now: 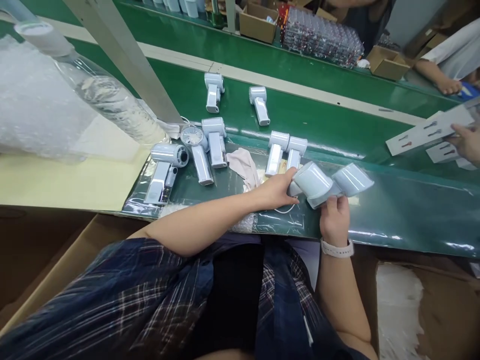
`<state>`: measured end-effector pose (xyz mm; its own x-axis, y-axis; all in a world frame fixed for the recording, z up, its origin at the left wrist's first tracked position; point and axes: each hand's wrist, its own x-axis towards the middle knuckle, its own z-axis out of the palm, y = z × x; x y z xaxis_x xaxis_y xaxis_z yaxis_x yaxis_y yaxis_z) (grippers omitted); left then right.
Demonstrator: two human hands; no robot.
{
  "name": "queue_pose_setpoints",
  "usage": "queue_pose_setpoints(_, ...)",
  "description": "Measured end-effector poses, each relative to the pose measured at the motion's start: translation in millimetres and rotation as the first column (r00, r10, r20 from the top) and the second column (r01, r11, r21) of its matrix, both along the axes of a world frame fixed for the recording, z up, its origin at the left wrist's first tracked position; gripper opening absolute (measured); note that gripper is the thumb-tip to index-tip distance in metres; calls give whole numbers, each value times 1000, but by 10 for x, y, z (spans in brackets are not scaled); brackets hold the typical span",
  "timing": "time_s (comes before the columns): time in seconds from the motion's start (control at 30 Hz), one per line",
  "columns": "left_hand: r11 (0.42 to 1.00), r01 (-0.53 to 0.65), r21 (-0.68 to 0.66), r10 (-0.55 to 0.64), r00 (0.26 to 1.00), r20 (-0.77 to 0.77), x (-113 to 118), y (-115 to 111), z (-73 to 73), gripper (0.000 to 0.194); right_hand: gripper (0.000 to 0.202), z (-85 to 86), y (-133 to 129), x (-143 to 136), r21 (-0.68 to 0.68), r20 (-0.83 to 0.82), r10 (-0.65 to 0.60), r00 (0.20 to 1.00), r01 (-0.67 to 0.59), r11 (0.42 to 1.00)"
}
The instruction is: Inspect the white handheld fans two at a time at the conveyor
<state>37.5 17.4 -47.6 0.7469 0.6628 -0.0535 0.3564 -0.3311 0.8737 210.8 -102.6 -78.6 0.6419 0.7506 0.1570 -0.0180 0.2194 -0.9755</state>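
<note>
My left hand (277,192) is closed round the handle end of a pale blue device (313,181) at the table's front edge. My right hand (335,215), with a pale watch strap at the wrist, pinches the lower edge of a second pale blue device (352,180). The two pieces overlap, and whether they are joined is unclear. Just behind my left hand, two similar devices (276,150) lie side by side. Further left, a fan-headed device (197,150) lies between two others, near a pale cloth (243,165).
Two more devices (259,105) lie on the green conveyor (318,110) behind. A clear bottle (108,95) and bubble wrap (33,100) are at the left. Another person's hand (467,142) touches a white panel (431,131) at the right. Cardboard boxes (258,24) line the back.
</note>
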Motion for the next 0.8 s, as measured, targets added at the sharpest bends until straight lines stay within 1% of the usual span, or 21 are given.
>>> queue_pose_setpoints(0.07,1000,-30,-5,30,999,32,-1,-7,8,73,37,-80,-2,40,-28,-51,6,999,-7,1000)
queue_pose_setpoints(0.1,998,-55,-20,56,996,67,-15,-10,31,75,38,-85,-14,37,-38,-67,9,998,-12,999)
queue_pose_setpoints(0.17,990,-89,-106,106,980,168,-54,-21,99,77,40,-34,-52,-12,-55,-105,26,994,-32,998)
queue_pose_setpoints(0.2,980,-76,-183,118,966,232,-75,-32,134,77,41,11,-73,-53,-62,-131,44,990,-52,997)
queue_pose_setpoints(0.23,962,-36,-270,119,947,299,-95,-44,165,76,42,63,-92,-99,-68,-160,65,985,-77,995)
queue_pose_setpoints(0.3,903,105,-416,92,899,427,-128,-71,203,71,45,170,-121,-193,-74,-205,122,971,-140,987)
queue_pose_setpoints(0.37,841,246,-481,53,848,527,-154,-91,206,63,47,263,-137,-270,-62,-227,179,957,-197,978)
queue_pose_setpoints(0.43,810,327,-487,31,805,592,-176,-98,191,59,48,336,-145,-323,-31,-233,221,947,-235,972)
queue_pose_setpoints(0.5,799,371,-474,19,772,636,-198,-100,186,59,47,394,-156,-355,0,-236,243,941,-250,968)
queue_pose_setpoints(0.6,772,411,-484,19,747,664,-224,-113,221,56,48,470,-188,-380,1,-253,267,930,-275,961)
queue_pose_setpoints(0.73,715,450,-535,71,714,696,-223,-150,283,53,43,578,-221,-407,-4,-322,291,901,-309,951)
queue_pose_setpoints(0.8,713,452,-536,87,701,708,-214,-161,299,53,42,630,-213,-420,24,-359,331,873,-346,938)
